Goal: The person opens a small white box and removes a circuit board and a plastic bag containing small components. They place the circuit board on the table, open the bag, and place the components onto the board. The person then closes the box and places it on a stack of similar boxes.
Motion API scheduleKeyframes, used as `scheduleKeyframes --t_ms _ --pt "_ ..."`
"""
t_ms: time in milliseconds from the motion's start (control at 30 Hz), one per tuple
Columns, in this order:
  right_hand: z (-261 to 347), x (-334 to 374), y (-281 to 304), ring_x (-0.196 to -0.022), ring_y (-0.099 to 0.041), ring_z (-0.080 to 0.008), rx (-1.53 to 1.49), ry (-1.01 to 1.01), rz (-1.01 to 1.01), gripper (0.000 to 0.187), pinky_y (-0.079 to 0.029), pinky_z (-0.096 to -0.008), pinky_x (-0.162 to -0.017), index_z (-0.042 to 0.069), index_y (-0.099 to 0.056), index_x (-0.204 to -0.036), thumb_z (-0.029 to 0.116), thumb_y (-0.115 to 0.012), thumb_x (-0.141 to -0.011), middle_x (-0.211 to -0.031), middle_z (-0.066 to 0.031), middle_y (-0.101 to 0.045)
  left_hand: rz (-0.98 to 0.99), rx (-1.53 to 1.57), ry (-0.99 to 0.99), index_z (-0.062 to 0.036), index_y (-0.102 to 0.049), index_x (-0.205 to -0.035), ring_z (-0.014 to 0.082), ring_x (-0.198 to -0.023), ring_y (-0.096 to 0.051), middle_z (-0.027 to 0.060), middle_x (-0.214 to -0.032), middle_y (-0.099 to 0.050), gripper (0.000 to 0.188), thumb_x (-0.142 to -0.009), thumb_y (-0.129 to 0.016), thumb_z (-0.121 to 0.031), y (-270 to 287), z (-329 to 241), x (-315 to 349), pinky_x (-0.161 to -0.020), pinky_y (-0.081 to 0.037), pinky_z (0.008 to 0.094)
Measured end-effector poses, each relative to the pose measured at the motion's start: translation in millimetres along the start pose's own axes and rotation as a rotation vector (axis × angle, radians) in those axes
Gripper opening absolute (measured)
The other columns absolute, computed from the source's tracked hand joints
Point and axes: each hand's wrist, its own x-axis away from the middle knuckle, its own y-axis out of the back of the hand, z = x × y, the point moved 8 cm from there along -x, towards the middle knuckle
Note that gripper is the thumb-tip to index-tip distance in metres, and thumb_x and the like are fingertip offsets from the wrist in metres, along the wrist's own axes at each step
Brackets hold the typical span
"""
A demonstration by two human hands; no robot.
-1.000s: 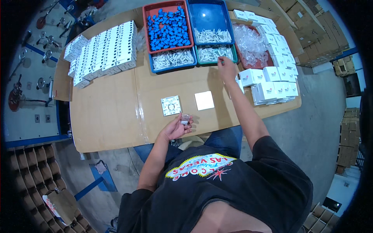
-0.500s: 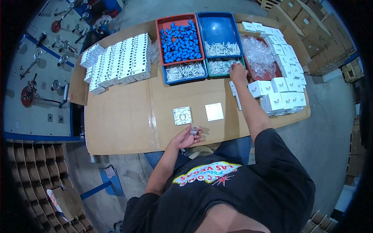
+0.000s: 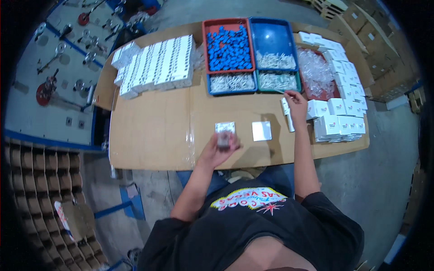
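My left hand (image 3: 217, 151) is closed around a small clear plastic packet (image 3: 223, 139), blurred by motion; its contents are unclear. Just beyond it lies a white square plate with fittings (image 3: 225, 126), partly covered by the packet. A plain white square plate (image 3: 261, 131) rests to its right. My right hand (image 3: 296, 108) pinches a slim white piece (image 3: 279, 91) at the near edge of the green tray (image 3: 299, 86). That tray holds many similar white pieces (image 3: 276, 80). Beneath and beside this hand sit narrow white pieces (image 3: 287, 114).
A red tray (image 3: 205, 45) of blue parts and a blue tray (image 3: 271, 39) stand behind a smaller blue tray (image 3: 233, 92) of white pieces. Clear plastic bags (image 3: 315, 67) fill another red tray. White boxes (image 3: 337, 124) are stacked right; white units (image 3: 158, 63) stand left on the cardboard-covered table (image 3: 149, 135).
My right hand has drawn back from the green tray with a slim white piece. My left hand has lifted forward with the packet toward the fitted plate. The view has shifted slightly.
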Motion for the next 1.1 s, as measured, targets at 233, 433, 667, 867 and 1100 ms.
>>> scheduleKeyframes --t_ms 233,433,667,867,1100 --pt "115.4 49.7 -41.0 -0.073 -0.051 -0.0008 -0.197 -0.022 0.219 0.017 -0.040 -0.0180 -0.064 0.001 -0.074 -0.110 0.007 -0.071 -0.095 -0.087 0.0050 -0.067 -0.212 0.274 -0.037 -0.0111 -0.063 -0.120 0.0159 -0.083 -0.054 -0.0021 -0.095 -0.063 0.054 -0.100 -0.050 -0.060 -44.9 -18.2 -37.9 -0.084 -0.044 0.0378" --pt "165.3 66.8 -73.4 -0.076 -0.056 -0.0034 -0.187 0.088 0.346 0.012 -0.045 -0.0196 -0.068 0.002 -0.071 -0.102 0.005 -0.074 -0.091 -0.091 0.0025 -0.069 -0.283 0.299 -0.023 -0.0104 -0.061 -0.126 0.0153 -0.083 -0.056 -0.0018 -0.101 -0.068 0.055 -0.101 -0.050 -0.058 -41.5 -1.7 -37.9 -0.082 -0.045 0.0343" --pt "180.5 78.7 -109.4 -0.066 -0.052 -0.0044 0.087 0.218 0.615 0.013 -0.043 -0.0229 -0.061 0.003 -0.072 -0.098 0.010 -0.076 -0.087 -0.083 0.0019 -0.068 -0.293 0.286 0.012 -0.0116 -0.061 -0.127 0.0139 -0.082 -0.058 -0.0019 -0.100 -0.069 0.053 -0.102 -0.049 -0.057 -40.9 11.0 -32.4 -0.078 -0.046 0.0322" --pt "186.2 92.6 -135.2 -0.062 -0.050 -0.0042 0.153 0.212 0.794 0.013 -0.040 -0.0245 -0.056 0.001 -0.072 -0.098 0.008 -0.073 -0.087 -0.077 0.0007 -0.067 -0.321 0.286 0.010 -0.0135 -0.066 -0.109 0.0143 -0.081 -0.059 -0.0018 -0.092 -0.068 0.046 -0.101 -0.053 -0.057 -35.4 17.8 -30.9 -0.076 -0.047 0.0325" --pt "192.2 100.1 -138.0 -0.074 -0.054 -0.0126 0.161 0.340 0.872 0.013 -0.044 -0.0283 -0.064 0.000 -0.068 -0.095 0.010 -0.073 -0.087 -0.090 -0.0039 -0.062 -0.350 0.241 0.010 -0.0154 -0.067 -0.104 0.0129 -0.082 -0.060 -0.0024 -0.089 -0.067 0.045 -0.099 -0.055 -0.058 -35.8 18.2 -26.4 -0.075 -0.047 0.0322"
